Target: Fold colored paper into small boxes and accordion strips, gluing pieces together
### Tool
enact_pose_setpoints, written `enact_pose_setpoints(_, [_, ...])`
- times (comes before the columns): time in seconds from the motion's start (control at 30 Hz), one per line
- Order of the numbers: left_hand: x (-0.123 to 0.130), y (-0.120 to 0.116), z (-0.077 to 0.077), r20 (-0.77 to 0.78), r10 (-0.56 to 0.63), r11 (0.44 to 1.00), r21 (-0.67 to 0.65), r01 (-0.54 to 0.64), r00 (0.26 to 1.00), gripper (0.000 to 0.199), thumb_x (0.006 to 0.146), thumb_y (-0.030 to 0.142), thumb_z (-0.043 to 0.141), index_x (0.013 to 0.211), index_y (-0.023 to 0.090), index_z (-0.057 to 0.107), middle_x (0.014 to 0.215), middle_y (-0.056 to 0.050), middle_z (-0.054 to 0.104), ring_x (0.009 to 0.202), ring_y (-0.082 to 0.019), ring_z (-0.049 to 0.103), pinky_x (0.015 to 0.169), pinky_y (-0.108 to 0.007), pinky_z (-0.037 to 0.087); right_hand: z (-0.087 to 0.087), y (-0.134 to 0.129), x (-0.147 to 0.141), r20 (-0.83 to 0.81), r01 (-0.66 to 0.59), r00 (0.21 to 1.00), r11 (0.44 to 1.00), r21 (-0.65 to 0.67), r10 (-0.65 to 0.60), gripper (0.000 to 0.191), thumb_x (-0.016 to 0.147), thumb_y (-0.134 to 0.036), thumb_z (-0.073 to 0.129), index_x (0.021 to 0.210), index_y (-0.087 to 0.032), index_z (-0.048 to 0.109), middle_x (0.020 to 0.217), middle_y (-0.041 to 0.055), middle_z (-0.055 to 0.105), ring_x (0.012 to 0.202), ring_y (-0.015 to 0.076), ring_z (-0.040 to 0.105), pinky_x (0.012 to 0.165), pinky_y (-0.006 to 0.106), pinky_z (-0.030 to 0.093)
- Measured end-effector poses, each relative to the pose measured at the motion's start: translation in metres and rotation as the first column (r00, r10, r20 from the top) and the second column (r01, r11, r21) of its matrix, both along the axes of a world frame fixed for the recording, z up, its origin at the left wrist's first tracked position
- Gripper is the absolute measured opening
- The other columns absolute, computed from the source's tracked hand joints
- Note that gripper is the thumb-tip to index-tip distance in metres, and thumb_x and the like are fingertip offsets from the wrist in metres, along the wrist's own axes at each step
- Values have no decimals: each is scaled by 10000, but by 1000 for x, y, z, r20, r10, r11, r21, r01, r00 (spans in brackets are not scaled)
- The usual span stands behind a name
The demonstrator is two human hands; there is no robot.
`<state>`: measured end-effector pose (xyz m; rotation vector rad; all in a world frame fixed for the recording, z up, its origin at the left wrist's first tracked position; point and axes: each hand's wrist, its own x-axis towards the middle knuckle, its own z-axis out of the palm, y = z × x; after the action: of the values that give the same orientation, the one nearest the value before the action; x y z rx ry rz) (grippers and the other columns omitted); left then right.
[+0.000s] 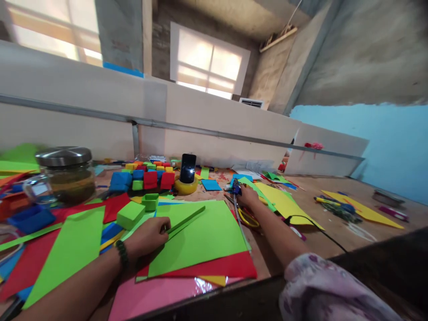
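Note:
My left hand [152,236] pinches one end of a narrow green paper strip [187,221], which slants up to the right over a green paper sheet [207,232]. On the right, my right hand [246,196] reaches forward across the table, its fingers closed around a small dark blue object [237,188] whose kind I cannot make out. Just below that hand lie yellow-handled scissors [249,219]. Red paper [234,266] and pink paper [143,298] show under the green sheet. Beside my left hand stand a light green paper box [130,215] and a smaller green one [150,202].
Several coloured paper cubes [150,179] are grouped at the back. A phone [188,168] stands in a yellow tape roll [186,186]. At left is a lidded glass jar [72,178]. Yellow sheets [284,203] and a black cord [321,229] lie on the right.

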<state>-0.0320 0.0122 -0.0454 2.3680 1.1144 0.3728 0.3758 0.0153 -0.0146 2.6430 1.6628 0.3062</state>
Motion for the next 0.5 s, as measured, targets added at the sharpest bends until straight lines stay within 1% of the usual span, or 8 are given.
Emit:
enact_pose_setpoints(0.1, [1,2,-3,0,5,1000,-12,-5,1000,172,664,118,447,760,172,579,703,-10,605,658,-151,520,590,-246,312,-6,3,5,-1,-6,1000,997,81,6,403,879,-350,570,1221,-137,537,1197,129,583,1114,247,532,930,406,418])
enact_pose_setpoints(0.17, [1,2,-2,-15,13,1000,-19,-13,1000,169,661,109,452,752,171,579,703,-9,603,660,-150,518,590,-245,312,-5,4,9,-16,2,1000,991,135,1,393,843,-289,602,1203,-138,553,1182,148,592,1125,257,516,910,354,406])
enact_pose_setpoints(0.23, [2,0,1,-28,15,1000,-26,-16,999,170,660,98,455,751,170,579,701,-7,599,661,-148,517,588,-242,312,2,4,13,-40,21,999,978,206,-13,366,827,-240,593,1179,-142,567,1153,165,603,1114,271,515,875,332,402])
enact_pose_setpoints(0.3, [2,-1,5,-42,18,999,-31,-19,999,173,661,91,455,753,167,580,701,-6,594,660,-146,517,582,-240,310,12,3,19,-74,45,997,954,296,-24,350,828,-233,570,1164,-135,569,1138,180,604,1101,284,520,860,339,401])
enact_pose_setpoints(0.4, [2,-3,8,-60,24,999,-22,-25,998,176,662,89,459,756,164,587,706,-8,596,662,-146,519,579,-238,308,33,-1,28,-152,94,988,887,452,-28,368,820,-243,552,1168,-123,559,1128,185,609,1072,288,541,862,348,400])
enact_pose_setpoints(0.5, [1,-3,8,-55,13,1000,6,-13,998,172,670,105,464,758,165,599,703,-9,605,654,-145,519,577,-238,309,57,-9,35,-270,166,963,788,592,0,367,834,-295,500,1138,-100,562,1049,179,633,969,277,584,790,344,423])
